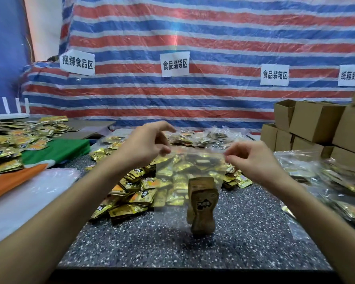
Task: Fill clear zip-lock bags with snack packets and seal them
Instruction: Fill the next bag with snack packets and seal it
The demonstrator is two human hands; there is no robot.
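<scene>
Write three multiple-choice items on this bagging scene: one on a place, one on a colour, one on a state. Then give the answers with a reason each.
1. Where are the cardboard boxes stacked?
A. at the right edge, by the striped tarp
B. on the green cloth at the left
C. under the hands

2. What colour are most of the loose snack packets heaped on the table?
A. gold
B. white
C. pink

3. How is the clear zip-lock bag held?
A. lying flat on the table
B. hanging from its top edge, pinched by the left hand and right hand
C. held by one hand only

Answers:
1 A, the brown boxes stand at the far right.
2 A, the heap is shiny gold.
3 B, fingers of both hands pinch the top corners and packets sag at its bottom.
</scene>
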